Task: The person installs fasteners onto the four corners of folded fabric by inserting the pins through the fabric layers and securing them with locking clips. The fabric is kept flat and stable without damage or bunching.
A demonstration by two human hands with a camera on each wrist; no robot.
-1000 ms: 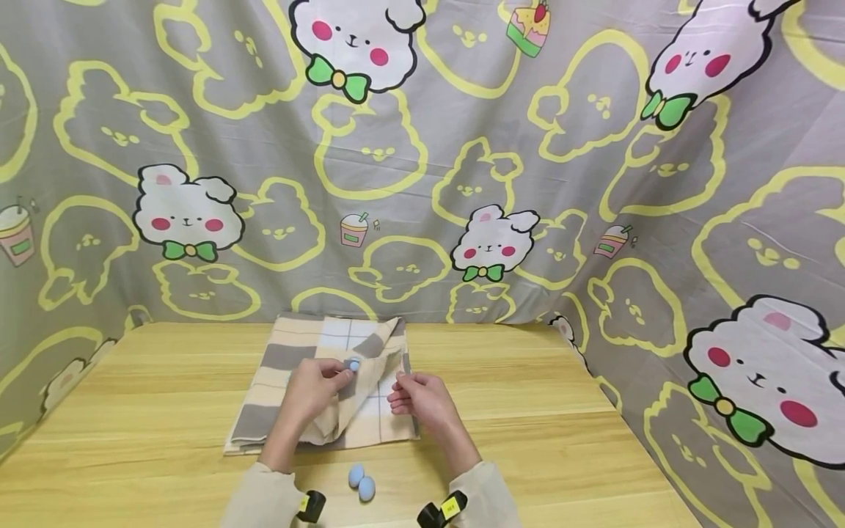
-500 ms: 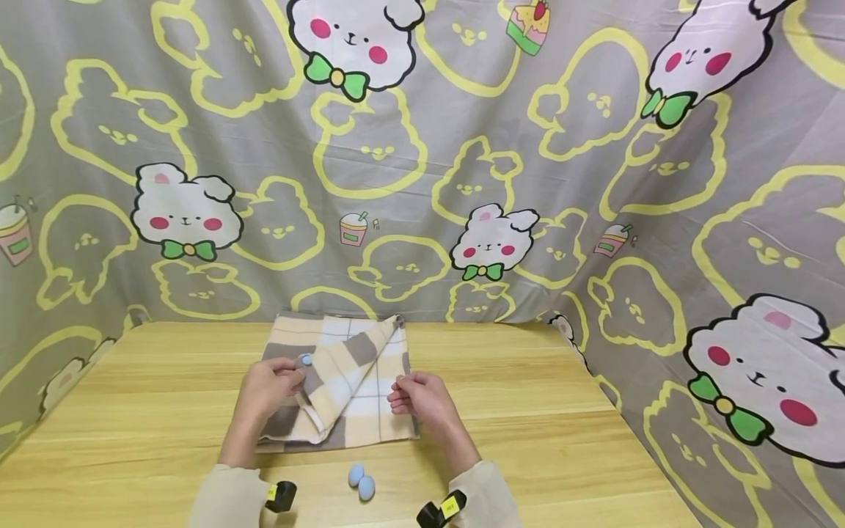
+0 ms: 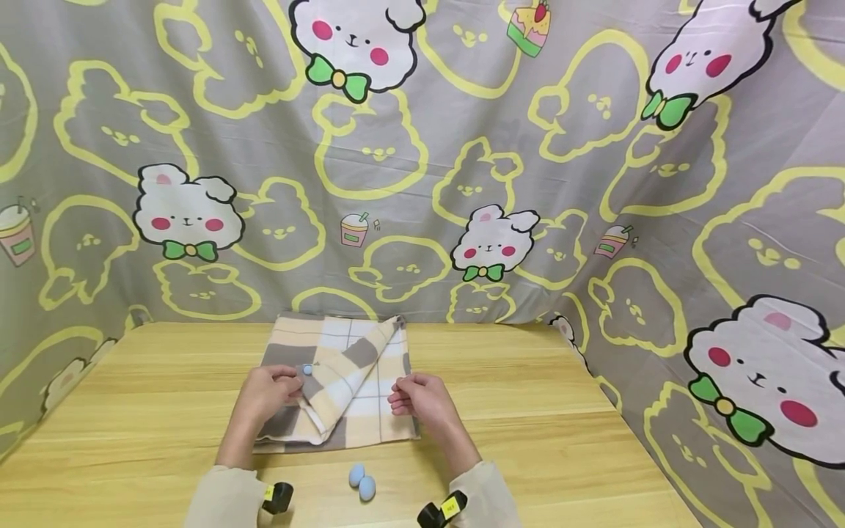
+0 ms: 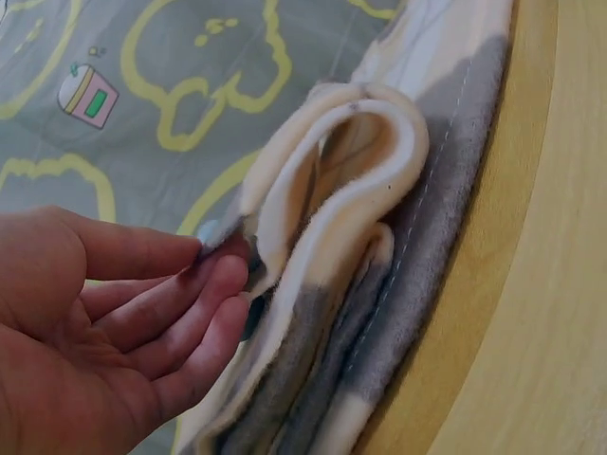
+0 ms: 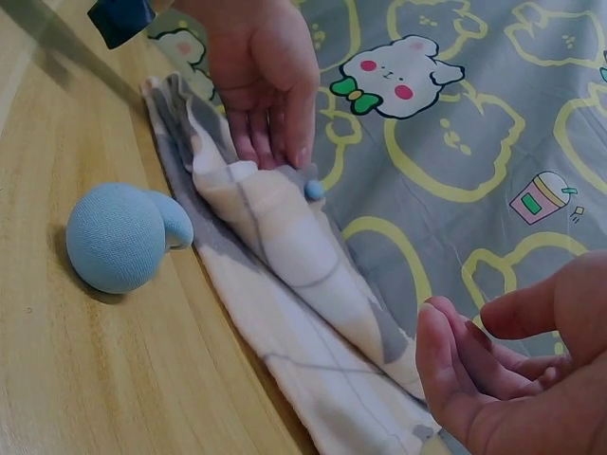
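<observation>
I'm on the head feed, and here's the left hand point(image 3: 267, 392), thumb and fingers pinching a grey corner of the checked blanket point(image 3: 356, 389). Right by those fingertips, at that same corner, I've got a small blue knob point(image 3: 307, 369), and the left wrist camera gives me only a sliver of it behind the pinch. The blanket lies folded on the wooden table point(image 3: 528, 411), its back edge close to the patterned curtain point(image 3: 422, 66). A flap slants across the top, from the far right corner down toward the near edge, and from the left wrist I see it curl over in a soft loop above the layers beneath.

Over to the right hand point(image 3: 424, 400): it's at the right side of the blanket, fingers loosely bent, thumb apart from them, gripping nothing. Whether it brushes the cloth, I can't tell from here.

Closer to me, just off the blanket's near edge and between the two forearms, two blue balls point(image 3: 361, 482) rest on the wood, slightly oval, touching each other. On the right wrist feed one partly covers the other. Both sleeves point(image 3: 487, 495) are pale, and there's a black camera point(image 3: 278, 498) at the left wrist.
</observation>
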